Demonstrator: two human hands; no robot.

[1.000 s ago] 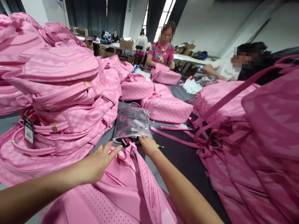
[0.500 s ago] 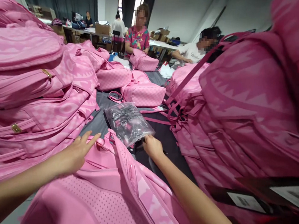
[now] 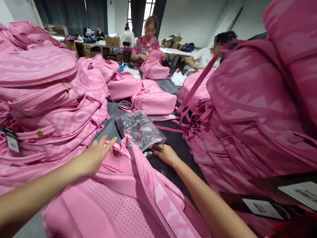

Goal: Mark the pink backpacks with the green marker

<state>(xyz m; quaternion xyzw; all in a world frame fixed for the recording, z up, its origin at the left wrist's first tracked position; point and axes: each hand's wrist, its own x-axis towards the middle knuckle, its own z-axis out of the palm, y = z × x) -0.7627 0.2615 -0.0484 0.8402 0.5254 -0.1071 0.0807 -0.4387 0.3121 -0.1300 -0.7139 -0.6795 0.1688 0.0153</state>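
A pink backpack [image 3: 105,203] lies in front of me, its dotted back panel and one shoulder strap facing up. My left hand [image 3: 96,156] rests on its top edge beside the handle, fingers stretched out and apart. Past the strap, my right hand [image 3: 167,155] is closed on a small dark item [image 3: 156,147] at the near right corner of a clear plastic bag [image 3: 142,128]. Black and pink pieces show through that bag. What exactly the small item is I cannot make out.
Stacked pink backpacks rise at the left [image 3: 63,113] and right [image 3: 248,116], some with black tags [image 3: 13,140]. More pink bags [image 3: 156,103] lie farther along the dark tabletop. Across it, a person in a patterned shirt [image 3: 145,46] handles a bag; another person sits at right.
My right hand has drawn slightly back from the plastic bag, and a small dark item now shows in its fingers. My left hand stays at the backpack's top. The view has tilted up slightly.
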